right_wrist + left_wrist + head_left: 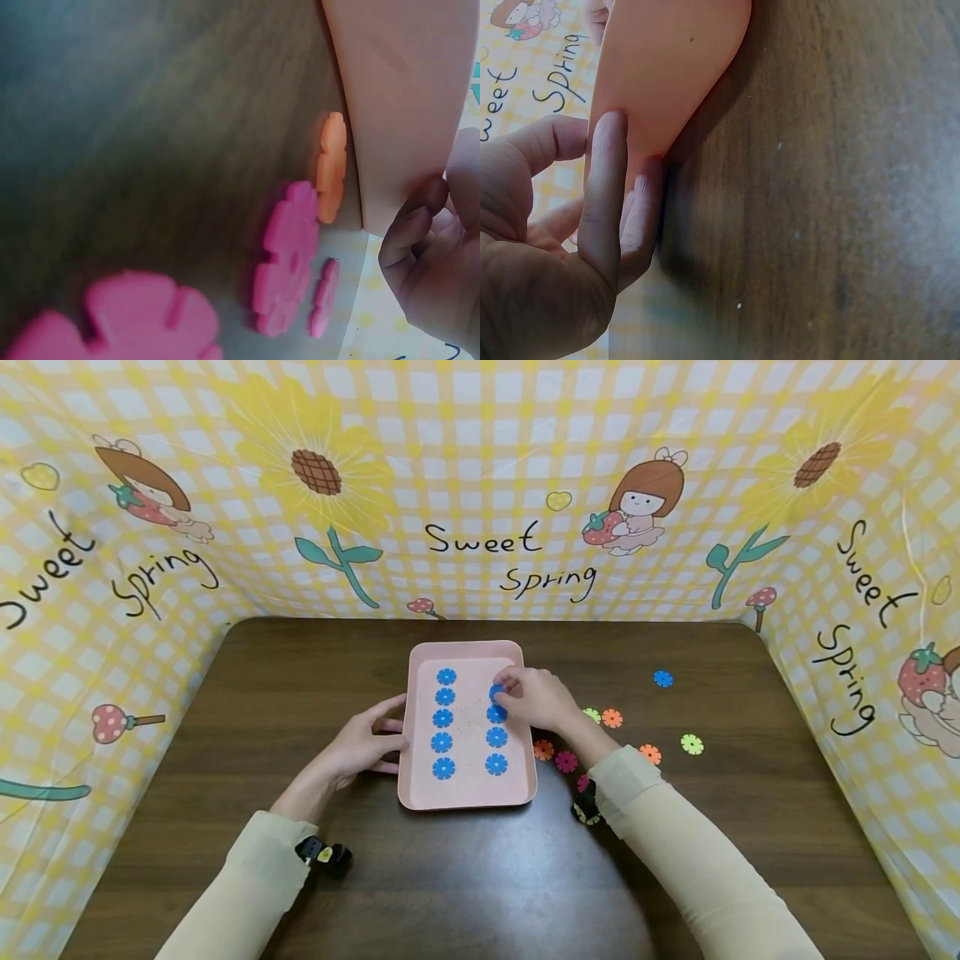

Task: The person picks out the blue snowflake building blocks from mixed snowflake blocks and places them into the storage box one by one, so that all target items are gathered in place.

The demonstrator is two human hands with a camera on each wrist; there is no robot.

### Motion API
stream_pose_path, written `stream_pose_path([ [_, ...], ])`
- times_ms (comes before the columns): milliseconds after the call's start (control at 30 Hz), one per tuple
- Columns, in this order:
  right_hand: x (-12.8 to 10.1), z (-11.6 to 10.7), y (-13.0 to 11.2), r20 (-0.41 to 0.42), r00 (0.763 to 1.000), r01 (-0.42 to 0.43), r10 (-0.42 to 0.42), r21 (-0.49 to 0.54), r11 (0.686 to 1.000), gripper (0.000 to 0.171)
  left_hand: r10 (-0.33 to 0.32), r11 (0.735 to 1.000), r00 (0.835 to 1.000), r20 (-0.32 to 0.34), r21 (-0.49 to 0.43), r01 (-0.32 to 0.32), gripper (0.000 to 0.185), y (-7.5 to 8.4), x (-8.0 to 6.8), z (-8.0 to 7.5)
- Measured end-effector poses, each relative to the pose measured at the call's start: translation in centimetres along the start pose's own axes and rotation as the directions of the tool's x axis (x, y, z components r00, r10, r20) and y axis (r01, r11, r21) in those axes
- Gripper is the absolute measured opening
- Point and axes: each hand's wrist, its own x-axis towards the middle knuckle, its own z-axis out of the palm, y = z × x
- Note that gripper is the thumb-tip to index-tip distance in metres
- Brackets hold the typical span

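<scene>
A pink tray (pixel 470 793) bears two columns of blue notched discs, several in each; one disc (pixel 443 768) lies at the near end of the left column. My right hand (pixel 542 700) reaches over the tray's right wall and pinches a blue disc (pixel 497 690) at the far end of the right column. Its fingertips partly cover that disc and the one below it. On the other side, my left hand (pixel 363 745) rests its extended fingers against the tray's outer left wall. The left wrist view shows these fingers (pixel 609 172) touching the pink wall (pixel 671 60).
Right of the tray, loose notched discs lie on the brown table (pixel 315 635): orange (pixel 612 718), pink (pixel 566 762), yellow-green (pixel 692 744) and a far blue one (pixel 663 678). My right forearm hides part of this group. A checked cloth (pixel 480 460) surrounds the table's back and sides.
</scene>
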Motion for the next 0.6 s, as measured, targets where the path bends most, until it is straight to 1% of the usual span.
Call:
stream_pose_path([
  [267, 0.1, -0.6, -0.2, -0.001, 1.000, -0.002, 0.002, -0.019, 1.000, 0.025, -0.006, 1.000, 1.000, 0.004, 0.004, 0.006, 0.082, 0.1, 0.0, 0.1],
  [400, -0.3, -1.2, -0.4, -0.032, 1.000, -0.001, 0.000, -0.019, 1.000, 0.026, -0.008, 1.000, 1.000, 0.003, 0.003, 0.008, 0.082, 0.1, 0.1, 0.1],
  [600, -0.7, -2.4, 0.0, -0.078, 0.997, -0.005, 0.007, 0.027, 1.000, 0.028, -0.001, 1.000, 1.000, 0.001, 0.006, 0.001, 0.083, 0.0, 0.1, 0.0],
])
